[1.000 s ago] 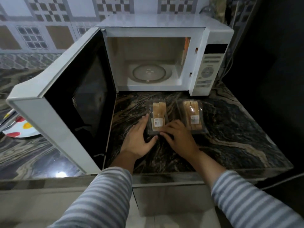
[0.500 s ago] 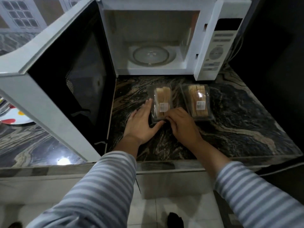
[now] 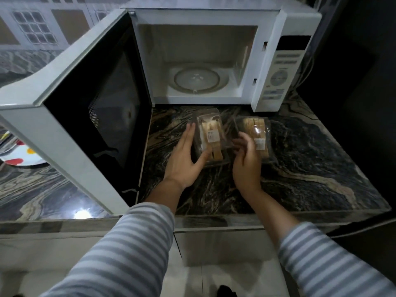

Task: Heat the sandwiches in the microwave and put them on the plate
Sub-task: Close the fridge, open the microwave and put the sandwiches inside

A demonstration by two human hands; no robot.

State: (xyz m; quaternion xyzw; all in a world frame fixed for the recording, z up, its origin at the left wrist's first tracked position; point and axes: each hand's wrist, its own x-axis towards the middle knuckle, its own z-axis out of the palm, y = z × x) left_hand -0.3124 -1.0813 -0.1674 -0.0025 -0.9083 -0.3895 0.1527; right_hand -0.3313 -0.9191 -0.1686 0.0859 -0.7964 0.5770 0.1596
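Observation:
Two sandwiches in clear plastic packs lie on the dark marbled counter in front of the microwave (image 3: pixel 285 67), whose door (image 3: pixel 70 99) stands wide open to the left. The glass turntable (image 3: pixel 197 79) inside is bare. My left hand (image 3: pixel 184 161) holds the left sandwich pack (image 3: pixel 211 133), fingers along its left side and thumb at its near edge. My right hand (image 3: pixel 246 166) has its curled fingertips on that pack's right edge and partly covers the right sandwich pack (image 3: pixel 257 127). The left pack looks tilted, its near end a little off the counter.
A white plate with red and yellow spots (image 3: pixel 19 159) lies on the counter far left, half hidden behind the open door. The counter (image 3: pixel 310 168) runs on to the right, ending at a dark wall. Cables hang right of the microwave.
My right hand has shifted from the left pack's near edge to its right side. The pack has tilted up slightly between both hands. The view has dropped closer to the counter.

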